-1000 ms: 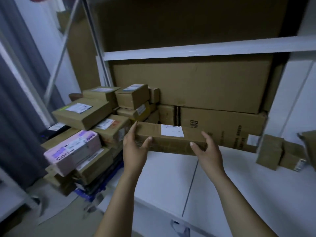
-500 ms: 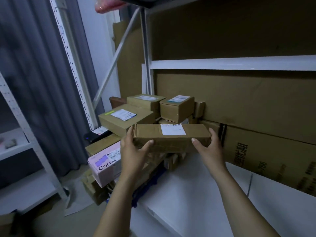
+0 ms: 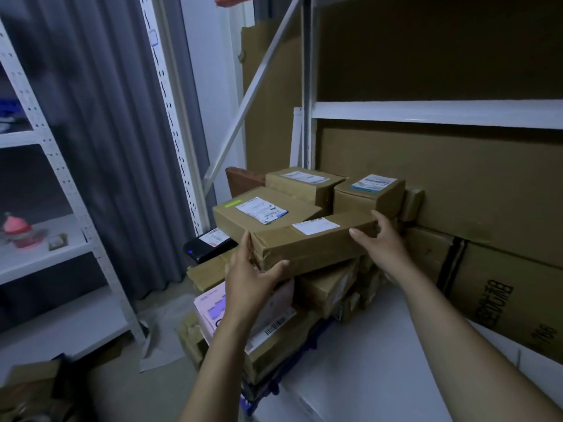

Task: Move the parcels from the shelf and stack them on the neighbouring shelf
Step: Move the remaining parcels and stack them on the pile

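Observation:
A long brown cardboard parcel [image 3: 310, 243] with a white label lies across the top of a pile of parcels at the left end of the white shelf [image 3: 380, 360]. My left hand [image 3: 248, 277] grips its near left end, thumb under the front edge. My right hand [image 3: 379, 239] grips its far right end. Behind it sit a flat labelled box [image 3: 259, 213] and two smaller labelled boxes [image 3: 370, 193]. Below, partly hidden by my left arm, lies a pink parcel [image 3: 210, 309] over more brown boxes.
Large brown cartons [image 3: 493, 287] fill the back of the shelf on the right. A white shelf beam [image 3: 435, 112] runs overhead. A white rack [image 3: 54, 239] stands at left with a pink bottle [image 3: 16, 231]. A grey curtain [image 3: 115, 132] hangs behind. A black parcel [image 3: 207, 246] pokes out left of the pile.
Both hands carried the long parcel leftward off the open shelf surface onto the top of the pile, turning it at an angle. The view swung to the left.

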